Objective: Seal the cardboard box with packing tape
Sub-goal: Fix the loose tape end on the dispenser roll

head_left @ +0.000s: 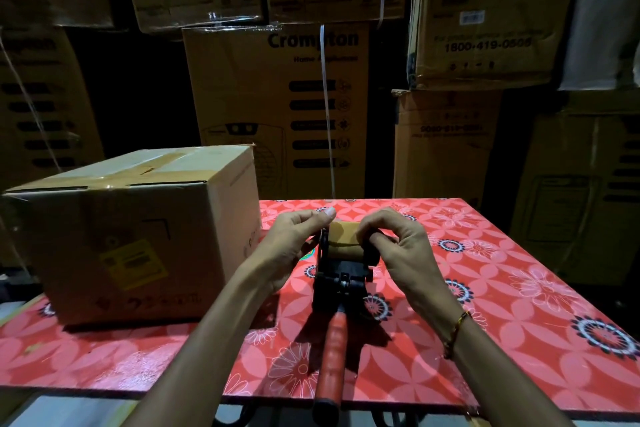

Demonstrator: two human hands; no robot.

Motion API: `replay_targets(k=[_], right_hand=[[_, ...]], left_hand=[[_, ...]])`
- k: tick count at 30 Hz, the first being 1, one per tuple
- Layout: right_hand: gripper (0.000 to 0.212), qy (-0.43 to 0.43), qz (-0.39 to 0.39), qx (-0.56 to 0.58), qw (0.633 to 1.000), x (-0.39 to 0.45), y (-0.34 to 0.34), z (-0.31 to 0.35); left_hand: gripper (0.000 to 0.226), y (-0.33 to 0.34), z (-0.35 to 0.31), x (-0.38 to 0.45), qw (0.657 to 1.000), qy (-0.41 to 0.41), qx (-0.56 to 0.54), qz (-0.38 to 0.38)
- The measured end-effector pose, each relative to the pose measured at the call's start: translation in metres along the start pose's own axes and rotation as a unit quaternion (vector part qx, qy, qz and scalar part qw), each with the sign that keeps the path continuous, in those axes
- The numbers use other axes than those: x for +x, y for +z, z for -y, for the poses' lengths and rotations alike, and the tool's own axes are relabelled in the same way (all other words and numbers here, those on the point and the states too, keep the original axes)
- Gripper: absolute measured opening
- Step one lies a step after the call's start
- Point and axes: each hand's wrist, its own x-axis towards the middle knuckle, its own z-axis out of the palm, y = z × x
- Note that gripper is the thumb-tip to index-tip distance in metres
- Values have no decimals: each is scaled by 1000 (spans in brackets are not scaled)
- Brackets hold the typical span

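Both hands work the tape dispenser (341, 274) mid-desk: left hand (294, 246) steadies the roll, right hand (398, 246) fingers pinch its tape end. Cardboard box (131, 232) waits at the desk's left edge. Lose that end and it could stick back down.

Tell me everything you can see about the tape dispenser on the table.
The tape dispenser lies on the red floral table, right of the cardboard box and apart from it. Its frame is black, seemingly metal, and carries a roll of brown tape at the far end. A red handle points toward the person and reaches past the table's near edge. The left hand steadies the roll's left side; the right hand fingers the tape on the right.
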Motion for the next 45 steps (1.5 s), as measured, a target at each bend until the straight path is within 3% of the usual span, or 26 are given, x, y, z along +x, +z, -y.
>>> replay_targets(k=[18, 23, 27, 30, 32, 36, 40, 45], right_hand=[[36, 16, 22, 2, 1000, 5, -6, 4], [21, 83, 28, 104, 991, 11, -12, 4], [18, 156, -22, 256, 954, 12, -19, 5], [17, 149, -7, 161, 976, 12, -16, 10], [28, 139, 11, 72, 988, 15, -13, 13], [41, 150, 53, -29, 987, 25, -9, 19], [41, 170, 87, -49, 980, 30, -3, 25], [18, 197, 103, -36, 974, 36, -4, 25]], left_hand=[[16, 2, 3, 7, 999, 16, 35, -32], [18, 6, 2, 4, 998, 23, 41, -47], [17, 7, 3, 2, 998, 21, 40, -52], [19, 8, 3, 3, 998, 22, 44, -45], [19, 8, 2, 3, 998, 21, 39, -43], [19, 9, 0, 1, 999, 19, 25, -41], [18, 7, 1, 3, 999, 18, 21, -31], [18, 5, 0, 3, 999, 12, 19, -26]])
